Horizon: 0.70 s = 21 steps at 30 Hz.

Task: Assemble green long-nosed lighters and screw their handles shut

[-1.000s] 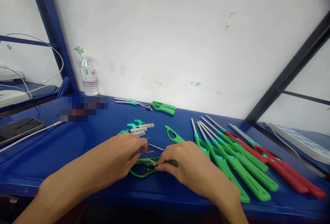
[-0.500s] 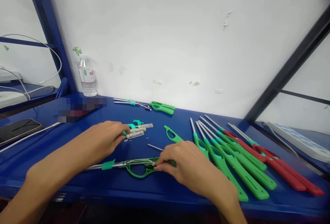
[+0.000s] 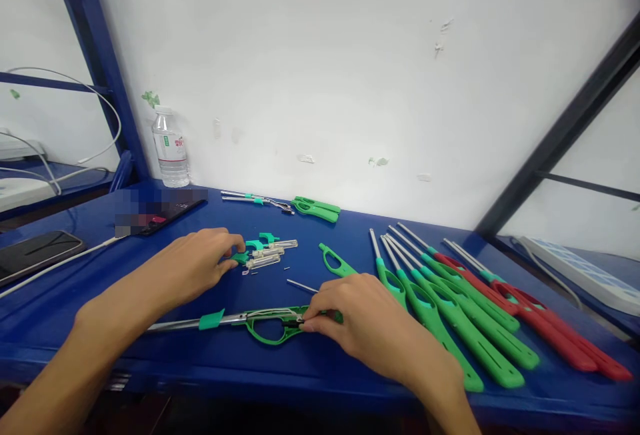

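Observation:
My left hand point(image 3: 207, 258) is at a group of clear fuel tanks point(image 3: 264, 261) with small teal triggers. Its thumb and index finger close on the nearest teal trigger point(image 3: 241, 258), which sits against the front tank. In front of me lies an opened green lighter casing point(image 3: 267, 340), with a long metal tube point(image 3: 230, 319), a teal collar point(image 3: 211, 320) and thin wires in it. My right hand point(image 3: 360, 311) pinches this casing at its grip, where a black part shows by the fingertips; the rest of the grip is hidden under the hand.
Several assembled green lighters point(image 3: 450, 315) and red lighters point(image 3: 550, 325) lie at right. A loose green casing half point(image 3: 336, 261) and a thin metal rod point(image 3: 301, 285) lie beyond my right hand. Green casings point(image 3: 316, 209) and metal tubes point(image 3: 245, 200) lie near the wall. Phone point(image 3: 43, 251) and bottle point(image 3: 171, 148) stand left.
My left hand has drawn back slightly to the left, its fingers now around the nearest teal trigger. The right hand stays on the lighter casing.

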Tool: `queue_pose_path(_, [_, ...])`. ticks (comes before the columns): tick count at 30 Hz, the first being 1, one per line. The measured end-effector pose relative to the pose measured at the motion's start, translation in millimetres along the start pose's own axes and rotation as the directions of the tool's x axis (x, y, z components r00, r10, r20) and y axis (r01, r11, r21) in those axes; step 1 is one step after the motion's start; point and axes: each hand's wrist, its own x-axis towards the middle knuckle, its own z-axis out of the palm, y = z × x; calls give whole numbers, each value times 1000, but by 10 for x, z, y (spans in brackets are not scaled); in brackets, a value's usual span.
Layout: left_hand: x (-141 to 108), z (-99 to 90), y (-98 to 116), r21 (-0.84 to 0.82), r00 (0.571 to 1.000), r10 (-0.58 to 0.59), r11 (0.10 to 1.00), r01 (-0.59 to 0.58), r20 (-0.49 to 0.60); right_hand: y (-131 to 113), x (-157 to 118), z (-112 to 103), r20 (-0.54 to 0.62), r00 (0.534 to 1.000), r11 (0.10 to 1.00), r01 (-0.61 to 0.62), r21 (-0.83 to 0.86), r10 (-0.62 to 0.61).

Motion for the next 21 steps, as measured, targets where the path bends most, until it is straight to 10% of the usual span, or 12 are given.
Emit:
queue_pose_path(9, [-63, -15, -84, 104, 997, -58, 993, 63, -50, 36, -7, 6, 20, 1000, 1000, 8, -30, -7])
queue_pose_path(21, [-495, -51, 575, -233, 972, 186, 961, -149, 143, 49, 10, 20, 7, 1000, 999, 16, -48, -16])
